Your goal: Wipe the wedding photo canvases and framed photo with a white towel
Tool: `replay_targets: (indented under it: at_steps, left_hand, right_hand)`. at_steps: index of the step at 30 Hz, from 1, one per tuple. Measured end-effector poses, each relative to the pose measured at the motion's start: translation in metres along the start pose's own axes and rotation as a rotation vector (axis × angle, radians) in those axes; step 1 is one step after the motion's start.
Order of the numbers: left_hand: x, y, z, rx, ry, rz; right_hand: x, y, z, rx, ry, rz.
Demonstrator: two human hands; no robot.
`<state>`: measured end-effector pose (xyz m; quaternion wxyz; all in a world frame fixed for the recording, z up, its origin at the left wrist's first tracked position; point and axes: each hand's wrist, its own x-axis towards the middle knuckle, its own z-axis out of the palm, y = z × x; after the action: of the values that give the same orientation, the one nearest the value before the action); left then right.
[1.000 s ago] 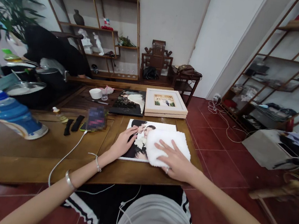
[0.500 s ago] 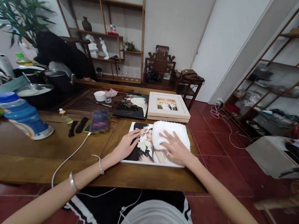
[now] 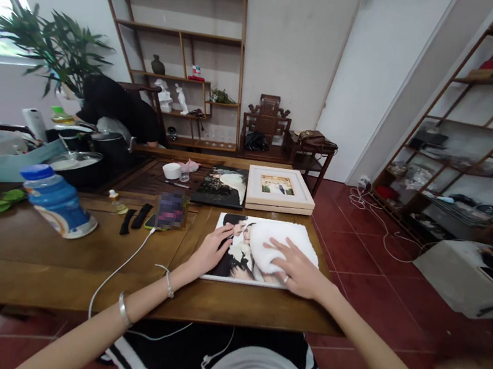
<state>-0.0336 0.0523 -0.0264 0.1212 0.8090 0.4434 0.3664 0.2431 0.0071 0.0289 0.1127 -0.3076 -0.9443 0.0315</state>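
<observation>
A large printed photo panel [image 3: 234, 259] of a couple lies flat on the wooden table [image 3: 52, 253] in front of me. My left hand [image 3: 209, 251] rests on its left edge with the fingers stretched out flat. My right hand [image 3: 296, 270] presses a folded white towel [image 3: 281, 243] down on the right part of the panel, fingers spread over the cloth. A ring shows on the right hand, bracelets on the left wrist.
A second dark photo panel [image 3: 222, 186] and a white framed picture [image 3: 279, 188] lie farther back. A phone [image 3: 170, 211] with a white cable [image 3: 121, 267], two black combs [image 3: 135, 218], a blue bottle [image 3: 59, 203] on its side and a small white bowl [image 3: 171, 170] sit to the left. Shelves line the walls.
My right hand has slid the towel across the panel, first away from me, then back to the panel's middle. The left hand has stayed on the left edge. The view has tilted up.
</observation>
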Motion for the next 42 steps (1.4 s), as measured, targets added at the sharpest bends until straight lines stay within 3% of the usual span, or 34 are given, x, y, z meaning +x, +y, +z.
replay_targets:
  at_steps: [4, 7, 10, 16, 19, 23, 28, 31, 34, 42]
  left_hand:
    - [0.0, -0.001, 0.0, 0.004, 0.006, 0.007]
    - [-0.001, -0.001, 0.001, 0.008, 0.003, 0.007]
    - [-0.001, -0.001, 0.0, 0.015, -0.005, 0.002]
    - [-0.001, 0.002, -0.001, 0.013, -0.008, -0.015]
    - [0.0, 0.004, -0.003, -0.002, -0.018, -0.021]
    - [0.0, 0.005, -0.004, 0.017, -0.029, -0.024]
    - [0.001, 0.006, -0.005, 0.015, -0.033, -0.033]
    - [0.001, 0.007, -0.006, 0.008, -0.024, -0.032]
    - [0.0, 0.007, -0.005, 0.0, -0.026, -0.036]
    - [0.0, 0.005, -0.002, -0.011, -0.007, -0.021]
  right_hand:
    - [0.019, 0.034, 0.003, -0.034, 0.07, 0.1]
    - [0.03, 0.042, 0.003, -0.062, 0.064, 0.129]
    - [0.03, 0.026, 0.001, -0.094, 0.021, 0.105]
    - [0.008, -0.035, -0.001, -0.018, -0.069, -0.055]
    - [0.002, -0.043, -0.005, 0.044, -0.08, -0.098]
    - [0.007, -0.018, -0.006, 0.052, -0.058, -0.072]
    - [0.024, 0.025, -0.002, -0.002, 0.042, 0.086]
    - [0.031, 0.032, 0.0, -0.033, 0.047, 0.117]
    - [0.03, 0.021, 0.001, -0.06, 0.014, 0.093]
    - [-0.003, -0.048, -0.009, 0.081, -0.111, -0.069]
